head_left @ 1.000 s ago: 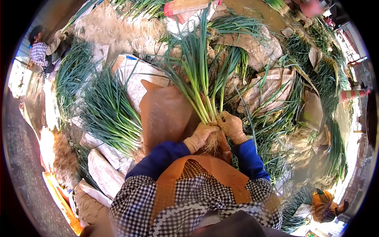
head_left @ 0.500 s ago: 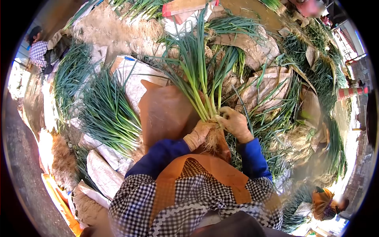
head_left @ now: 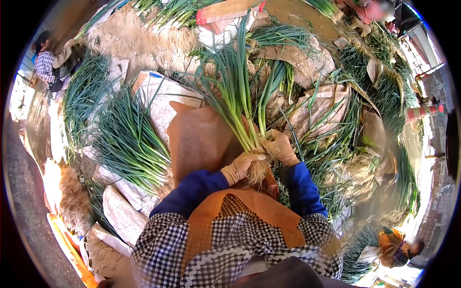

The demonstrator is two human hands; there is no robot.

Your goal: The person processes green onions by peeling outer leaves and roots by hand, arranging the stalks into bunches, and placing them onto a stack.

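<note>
My left hand (head_left: 243,167), in a pale glove, is wrapped round the lower end of a bunch of green onions (head_left: 242,126). Their leaves fan out away from me, and the stringy roots (head_left: 258,174) hang below my fingers. On the other side, my gloved right hand (head_left: 280,147) is closed against the white stalks just above the roots. Its fingertips are partly hidden, but they grip at the stalks. Under the bunch a brown apron-like sheet (head_left: 201,139) covers my lap.
A large heap of green onions (head_left: 129,139) lies at my left on white sacks (head_left: 126,213). Loose leaves and brown sacking (head_left: 319,108) lie to the right. Root piles (head_left: 139,36) stretch across the front. Other people sit at left (head_left: 47,62) and lower right (head_left: 394,245).
My right hand has come down and inward, from fingers pinched beside the stalks to closing against them. My left hand keeps its hold on the bunch.
</note>
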